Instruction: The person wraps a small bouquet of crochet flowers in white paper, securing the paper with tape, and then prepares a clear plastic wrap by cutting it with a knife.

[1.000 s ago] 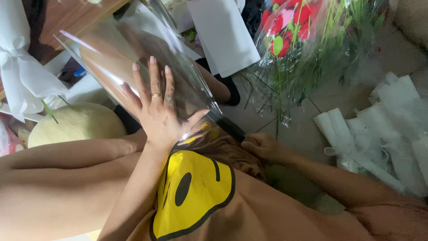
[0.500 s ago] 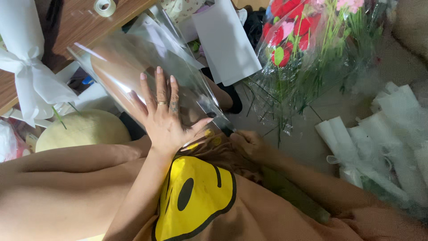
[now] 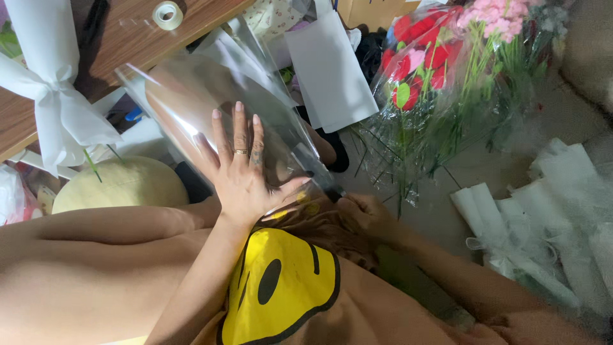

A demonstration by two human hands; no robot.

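Cellophane sheet [image 3: 191, 96] lies under the left hand [image 3: 246, 172], which is open and flat, fingers spread (ring visible). Right hand [image 3: 367, 214], just beside the left thumb, is closed, pinching the sheet's lower corner. Bouquet [image 3: 447, 76] lies beyond the right hand.

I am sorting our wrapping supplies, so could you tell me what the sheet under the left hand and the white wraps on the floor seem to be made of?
The clear sheet under the left hand looks like glossy cellophane-type plastic film: the wooden tabletop shows through it and it throws bright glints. The white wraps look like matte paper or non-woven wrap with soft folds; which one is unclear.
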